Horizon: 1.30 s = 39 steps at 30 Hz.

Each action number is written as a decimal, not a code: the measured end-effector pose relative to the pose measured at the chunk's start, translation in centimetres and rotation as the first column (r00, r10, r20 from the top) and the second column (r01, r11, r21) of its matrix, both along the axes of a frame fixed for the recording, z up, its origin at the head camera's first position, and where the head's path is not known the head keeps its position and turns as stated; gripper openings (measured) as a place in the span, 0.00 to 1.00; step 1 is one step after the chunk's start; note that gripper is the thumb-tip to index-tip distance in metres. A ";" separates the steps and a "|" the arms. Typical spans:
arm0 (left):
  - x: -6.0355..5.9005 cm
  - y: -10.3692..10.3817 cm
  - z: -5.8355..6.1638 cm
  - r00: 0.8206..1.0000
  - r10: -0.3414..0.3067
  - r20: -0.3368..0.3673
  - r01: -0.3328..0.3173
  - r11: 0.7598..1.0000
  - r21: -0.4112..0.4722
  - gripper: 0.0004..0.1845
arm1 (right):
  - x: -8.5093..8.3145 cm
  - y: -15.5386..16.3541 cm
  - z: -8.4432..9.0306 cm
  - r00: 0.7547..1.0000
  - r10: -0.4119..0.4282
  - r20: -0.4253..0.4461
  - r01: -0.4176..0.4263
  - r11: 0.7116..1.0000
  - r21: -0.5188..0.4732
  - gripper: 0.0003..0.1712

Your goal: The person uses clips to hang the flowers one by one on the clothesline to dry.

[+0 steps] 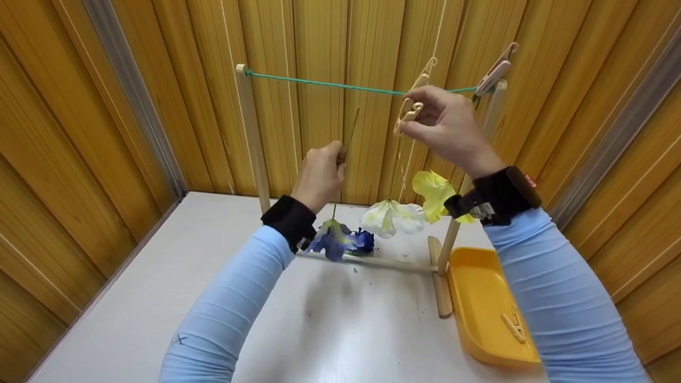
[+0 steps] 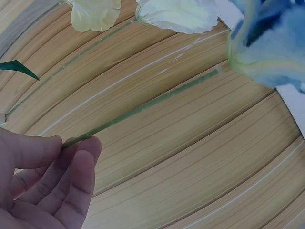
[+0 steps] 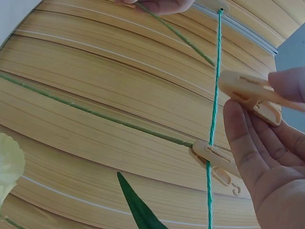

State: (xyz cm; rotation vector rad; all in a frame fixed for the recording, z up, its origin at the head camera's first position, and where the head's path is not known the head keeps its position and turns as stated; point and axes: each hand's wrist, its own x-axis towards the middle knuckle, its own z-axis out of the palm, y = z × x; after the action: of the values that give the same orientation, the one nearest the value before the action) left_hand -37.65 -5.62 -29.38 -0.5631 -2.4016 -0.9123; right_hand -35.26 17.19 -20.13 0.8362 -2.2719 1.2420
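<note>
The left grip [image 1: 321,175] is a person's bare hand, its thumb and fingers pinching the stem [image 2: 143,106] of a blue flower [image 1: 333,242]. The bloom hangs upside down below that grip, over the tabletop [image 1: 133,276], while the free end of the stem rises above the fingers towards a green line [image 1: 330,84]. In the right wrist view the stem tip reaches the line; whether they touch, I cannot tell. A darker blue bloom [image 1: 365,240] shows just beside the first, partly hidden by it.

The right grip [image 1: 444,122] is raised near the line, grasping a cream peg [image 3: 243,88] between thumb and fingers. The peg's nose points at the line and overlaps it in the right wrist view; contact is unclear.

Just beside the right grip, a second peg [image 3: 214,157] sits on the line, clipping the stem of a white flower [image 1: 392,218], which hangs head down between the two forearms. A yellow flower [image 1: 433,191] hangs nearer the right wrist, and a pink peg [image 1: 493,78] is at the line's right end.

The line spans a wooden frame [image 1: 250,133]. Right of it, a yellow tray [image 1: 463,314] holds a loose peg [image 1: 514,325].
</note>
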 end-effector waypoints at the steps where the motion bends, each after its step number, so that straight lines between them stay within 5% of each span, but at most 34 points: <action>1: -0.2 0.0 -0.1 1.000 0.003 0.006 -0.003 1.000 -0.002 0.03 | -0.2 -0.1 0.1 1.000 -0.001 -0.001 0.001 1.000 -0.004 0.18; 6: -1.1 0.5 0.0 1.000 0.008 0.018 -0.008 1.000 -0.017 0.06 | -0.8 -0.6 0.9 1.000 -0.031 0.004 0.031 1.000 0.002 0.18; 19: -2.3 3.3 2.9 0.997 0.019 0.073 -0.017 1.000 -0.026 0.11 | -2.7 -1.2 3.5 0.978 -0.198 -0.069 0.195 0.980 -0.043 0.17; 28: -2.9 4.0 3.0 0.989 0.012 0.147 -0.010 1.000 -0.017 0.16 | -3.4 -1.1 3.7 0.958 -0.279 -0.062 0.277 0.960 -0.035 0.16; 39: -3.8 3.3 3.7 0.991 0.037 0.126 -0.035 0.999 -0.013 0.14 | -4.4 -2.2 4.2 0.959 -0.282 -0.025 0.280 0.958 -0.055 0.12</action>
State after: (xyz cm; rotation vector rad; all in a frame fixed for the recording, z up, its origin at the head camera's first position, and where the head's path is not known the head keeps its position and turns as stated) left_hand -41.42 -2.32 -25.63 -0.4774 -2.5219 -0.9455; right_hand -39.68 15.00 -15.95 0.4890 -2.2286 1.1419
